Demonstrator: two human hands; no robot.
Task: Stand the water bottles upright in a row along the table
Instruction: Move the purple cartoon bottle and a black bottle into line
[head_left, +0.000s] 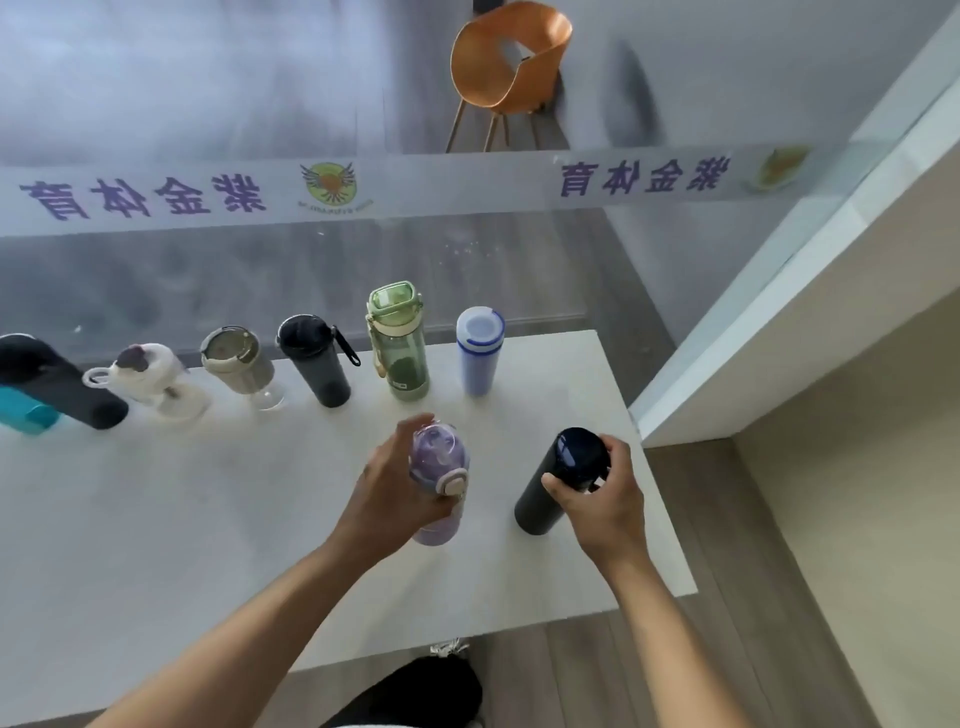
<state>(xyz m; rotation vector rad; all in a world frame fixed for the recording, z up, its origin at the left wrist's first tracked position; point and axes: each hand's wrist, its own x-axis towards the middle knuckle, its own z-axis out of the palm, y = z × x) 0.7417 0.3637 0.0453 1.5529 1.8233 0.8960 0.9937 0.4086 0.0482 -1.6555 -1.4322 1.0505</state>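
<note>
Both bare forearms reach in from the bottom edge, over the wide white rectangular table (156, 519) that fills most of the view. Beyond the table's far edge runs a frosted glass wall (208, 104) with a pale band of purple lettering, and behind the glass stands an orange curved-shell chair (511, 57).

Along the far side of the table a row of bottles stands upright: at the left a black cylindrical flask (57, 382) with a teal bottle (26, 413) just beside it, then a white bottle with a loop handle (150, 382), a beige tumbler with a clear base (241, 364), a dark grey bottle with a strap (314, 358), a translucent green bottle with a square lid (400, 343) and a pale blue cylindrical bottle (479, 351).

Nearer the camera, apart from the row, two more stand upright — a translucent purple bottle with a cream clasp (439, 483) and a tall black steel flask (563, 480).

Left hand (395, 493): curled round the purple bottle's upper part, fingers loosely wrapped. Right hand (605, 499): closed around the black steel flask just under its glossy cap — thumb on the near side.
</note>
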